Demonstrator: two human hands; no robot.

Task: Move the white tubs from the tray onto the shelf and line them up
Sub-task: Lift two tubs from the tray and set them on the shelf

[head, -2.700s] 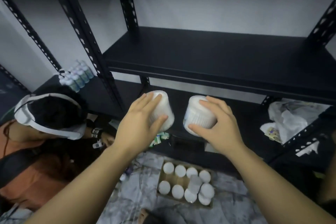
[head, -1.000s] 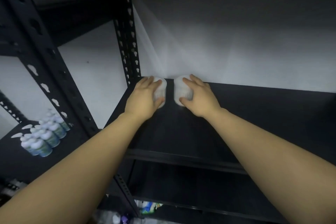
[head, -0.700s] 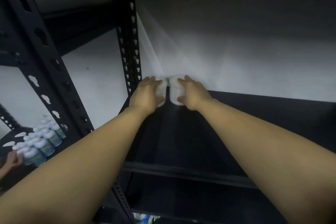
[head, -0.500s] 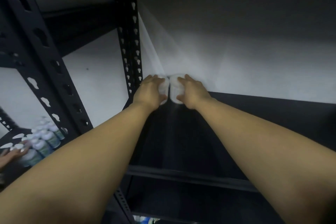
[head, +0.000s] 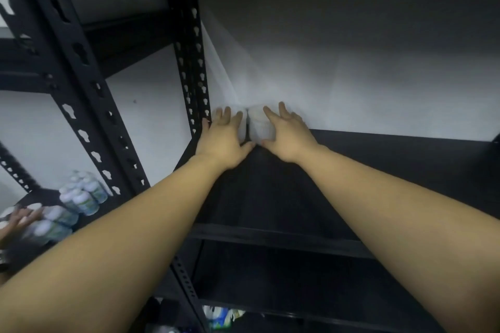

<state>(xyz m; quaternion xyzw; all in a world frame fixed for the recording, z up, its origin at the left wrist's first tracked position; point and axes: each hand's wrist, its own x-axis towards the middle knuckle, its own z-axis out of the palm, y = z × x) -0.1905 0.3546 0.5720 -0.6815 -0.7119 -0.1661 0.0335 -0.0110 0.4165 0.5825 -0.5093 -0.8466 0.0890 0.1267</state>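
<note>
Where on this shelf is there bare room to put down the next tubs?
The shelf is bare to the right of the right tub, along the white back wall, and in front of both tubs toward the front edge. The back left corner is crowded: the left tub stands near the upright post, under the left hand and right hand.

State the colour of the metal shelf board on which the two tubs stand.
Black, matte; the metal shelf board shows best in the head view.

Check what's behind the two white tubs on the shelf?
Only the white wall shows behind the two tubs, at the shelf's back-left corner. Both hands cover the tubs' sides.
</note>
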